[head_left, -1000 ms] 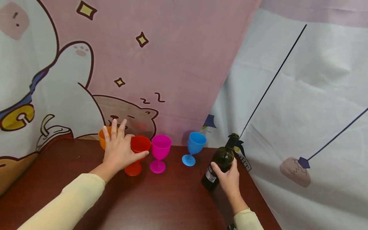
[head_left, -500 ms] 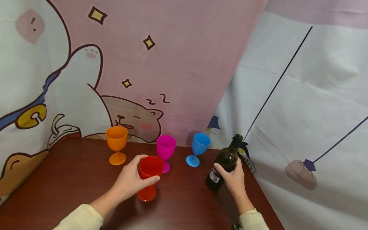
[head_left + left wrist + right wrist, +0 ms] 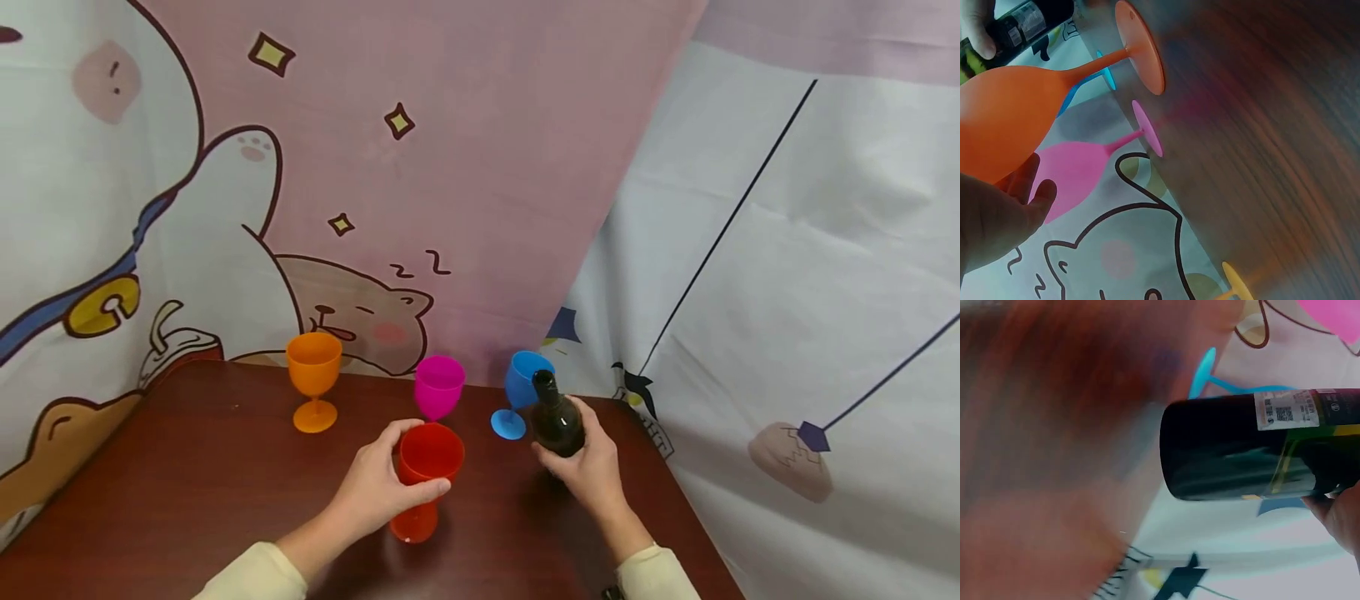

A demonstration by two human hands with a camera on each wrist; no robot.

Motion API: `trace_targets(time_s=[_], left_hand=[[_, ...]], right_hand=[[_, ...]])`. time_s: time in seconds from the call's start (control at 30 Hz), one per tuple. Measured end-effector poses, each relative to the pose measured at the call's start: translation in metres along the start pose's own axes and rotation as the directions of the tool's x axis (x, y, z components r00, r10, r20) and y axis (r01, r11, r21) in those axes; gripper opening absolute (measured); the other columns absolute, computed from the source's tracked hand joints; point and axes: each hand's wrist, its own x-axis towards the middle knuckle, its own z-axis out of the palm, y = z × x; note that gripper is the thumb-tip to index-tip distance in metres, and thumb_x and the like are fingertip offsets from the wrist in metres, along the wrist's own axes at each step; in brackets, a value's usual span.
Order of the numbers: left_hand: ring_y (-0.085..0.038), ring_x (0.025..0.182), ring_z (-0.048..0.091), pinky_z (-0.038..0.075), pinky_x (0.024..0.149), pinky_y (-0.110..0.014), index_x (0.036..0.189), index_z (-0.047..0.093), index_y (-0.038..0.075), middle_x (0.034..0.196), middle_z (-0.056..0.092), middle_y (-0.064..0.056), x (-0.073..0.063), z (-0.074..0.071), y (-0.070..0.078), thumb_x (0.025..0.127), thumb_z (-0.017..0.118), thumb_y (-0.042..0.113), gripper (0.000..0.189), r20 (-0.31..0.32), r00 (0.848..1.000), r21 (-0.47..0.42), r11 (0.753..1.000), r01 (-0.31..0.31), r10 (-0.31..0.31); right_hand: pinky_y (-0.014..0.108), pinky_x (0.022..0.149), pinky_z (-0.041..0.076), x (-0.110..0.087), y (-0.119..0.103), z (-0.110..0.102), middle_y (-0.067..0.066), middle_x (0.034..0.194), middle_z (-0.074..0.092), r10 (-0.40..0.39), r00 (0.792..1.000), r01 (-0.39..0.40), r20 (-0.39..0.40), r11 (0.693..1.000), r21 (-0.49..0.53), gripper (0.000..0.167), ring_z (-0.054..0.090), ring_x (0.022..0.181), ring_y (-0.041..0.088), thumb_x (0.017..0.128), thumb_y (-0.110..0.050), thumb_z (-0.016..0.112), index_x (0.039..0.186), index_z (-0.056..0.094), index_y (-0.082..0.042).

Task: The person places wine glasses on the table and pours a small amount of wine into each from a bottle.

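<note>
My left hand [image 3: 369,492] grips the bowl of a red plastic goblet [image 3: 431,454], thumb on the near side and fingers behind. In the left wrist view the same goblet [image 3: 1016,106] looks orange, its foot close over the wood. My right hand [image 3: 597,467] holds a dark glass wine bottle [image 3: 558,429] around its body, with the open neck pointing up and slightly left. The right wrist view shows the bottle's label [image 3: 1285,409] and its base [image 3: 1175,450] above the table. Behind the bottle stands a blue goblet [image 3: 517,387], partly covered by it.
A magenta goblet [image 3: 439,385] stands behind the red one, its foot hidden. Farther left is an orange goblet [image 3: 313,367]. The dark wooden table [image 3: 225,483] meets a cartoon-printed cloth [image 3: 510,183] at the back and right.
My left hand has taken hold of the red goblet and brought it nearer and to the right. My right hand has moved the bottle left, its neck swinging from right-leaning to slightly left.
</note>
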Motion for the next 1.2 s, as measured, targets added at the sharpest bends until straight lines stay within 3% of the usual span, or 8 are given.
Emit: trace_targets(time_s=[0.1, 0.17, 0.3, 0.43, 0.67, 0.83, 1.0, 1.2], left_hand=[[-0.013, 0.104, 0.07, 0.063, 0.078, -0.023, 0.141, 0.058, 0.022, 0.122, 0.075, 0.005, -0.001, 0.002, 0.001, 0.071, 0.101, 0.038, 0.084, 0.006, 1.0, -0.009, 1.0, -0.003, 0.003], [-0.014, 0.105, 0.07, 0.063, 0.078, -0.024, 0.141, 0.058, 0.022, 0.122, 0.074, 0.005, -0.001, 0.002, 0.001, 0.071, 0.1, 0.037, 0.083, 0.004, 1.0, -0.013, 1.0, -0.001, 0.002], [-0.015, 0.106, 0.07, 0.064, 0.079, -0.026, 0.142, 0.058, 0.022, 0.123, 0.074, 0.006, -0.001, 0.0, 0.003, 0.071, 0.101, 0.036, 0.084, 0.011, 1.0, -0.016, 1.0, 0.004, -0.004], [-0.015, 0.106, 0.069, 0.064, 0.079, -0.026, 0.143, 0.057, 0.023, 0.124, 0.074, 0.005, 0.0, -0.001, 0.003, 0.071, 0.1, 0.038, 0.085, 0.022, 1.0, 0.008, 1.0, 0.008, -0.008], [-0.016, 0.107, 0.07, 0.066, 0.081, -0.03, 0.142, 0.057, 0.023, 0.124, 0.074, 0.004, 0.0, 0.0, 0.003, 0.071, 0.1, 0.041, 0.085, 0.022, 1.0, 0.023, 1.0, 0.017, -0.017], [-0.015, 0.107, 0.07, 0.066, 0.081, -0.031, 0.141, 0.058, 0.024, 0.124, 0.074, 0.005, -0.001, 0.001, 0.002, 0.07, 0.1, 0.042, 0.085, 0.019, 0.999, 0.03, 0.999, 0.026, -0.027], [-0.012, 0.105, 0.069, 0.063, 0.08, -0.026, 0.141, 0.059, 0.023, 0.122, 0.074, 0.006, -0.001, 0.002, 0.001, 0.069, 0.101, 0.043, 0.085, -0.001, 1.0, 0.039, 0.999, 0.016, -0.016], [-0.015, 0.107, 0.067, 0.064, 0.082, -0.031, 0.141, 0.06, 0.022, 0.122, 0.073, 0.006, -0.001, 0.004, 0.001, 0.07, 0.1, 0.045, 0.085, -0.013, 0.999, 0.058, 0.998, 0.038, -0.037]], right_hand=[[0.059, 0.101, 0.06, 0.004, -0.01, -0.002, 0.008, 0.138, 0.071, -0.14, 0.99, 0.14, 0.007, 0.989, -0.056, 0.095, 0.071, 0.122, 0.032, 0.067, -0.013, 0.103, 0.15, 0.057, -0.014], [0.058, 0.099, 0.061, 0.009, -0.018, -0.006, 0.009, 0.136, 0.071, -0.245, 0.969, 0.245, 0.02, 0.962, -0.116, 0.097, 0.071, 0.12, 0.032, 0.064, -0.015, 0.104, 0.15, 0.058, -0.013], [0.057, 0.092, 0.063, 0.02, -0.032, -0.016, 0.013, 0.13, 0.072, -0.429, 0.902, 0.426, 0.044, 0.87, -0.25, 0.101, 0.072, 0.113, 0.036, 0.058, -0.02, 0.105, 0.148, 0.06, -0.013], [0.056, 0.086, 0.064, 0.029, -0.042, -0.025, 0.014, 0.124, 0.073, -0.531, 0.845, 0.519, 0.06, 0.789, -0.33, 0.099, 0.073, 0.107, 0.036, 0.055, -0.021, 0.104, 0.145, 0.063, -0.013], [0.055, 0.089, 0.062, 0.039, -0.049, -0.036, 0.013, 0.12, 0.072, -0.607, 0.784, 0.604, 0.133, 0.695, -0.39, 0.097, 0.071, 0.105, 0.036, 0.054, -0.02, 0.103, 0.143, 0.065, -0.012], [0.056, 0.091, 0.061, 0.041, -0.053, -0.038, 0.015, 0.118, 0.071, -0.646, 0.742, 0.656, 0.177, 0.647, -0.388, 0.095, 0.071, 0.104, 0.036, 0.054, -0.019, 0.103, 0.141, 0.066, -0.011], [0.063, 0.094, 0.06, 0.04, -0.058, -0.04, 0.015, 0.118, 0.071, -0.644, 0.735, 0.667, 0.215, 0.627, -0.403, 0.098, 0.071, 0.106, 0.036, 0.053, -0.024, 0.106, 0.141, 0.066, -0.013], [0.063, 0.097, 0.059, 0.041, -0.062, -0.042, 0.014, 0.119, 0.072, -0.638, 0.727, 0.677, 0.254, 0.602, -0.424, 0.102, 0.071, 0.108, 0.035, 0.05, -0.028, 0.109, 0.141, 0.066, -0.013]])
